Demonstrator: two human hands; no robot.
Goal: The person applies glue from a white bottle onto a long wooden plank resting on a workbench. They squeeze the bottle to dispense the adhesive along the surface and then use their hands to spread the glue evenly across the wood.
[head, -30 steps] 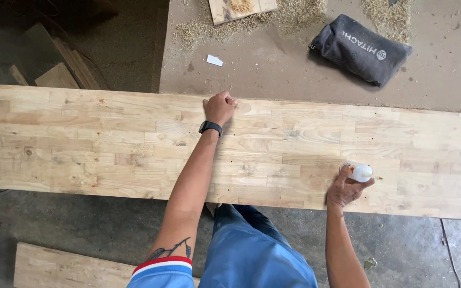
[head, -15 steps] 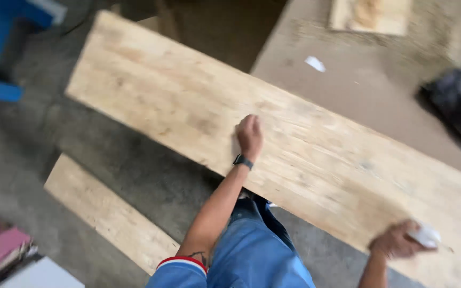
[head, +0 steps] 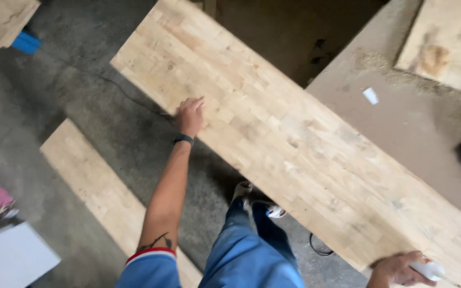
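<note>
Your left hand [head: 189, 116] rests fingers spread on the near edge of the long wooden panel [head: 294, 138], while your right hand [head: 396, 269], grip closed around a small white bottle [head: 429, 269], sits at the panel's right end.

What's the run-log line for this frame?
left hand: on edge of wood panel | right hand: grips small white bottle | second board: on floor

One head-worn camera looks steeply down from standing height – tilted, so the long wooden panel [head: 294, 144] runs diagonally (floor [head: 54, 106] at left).
</note>
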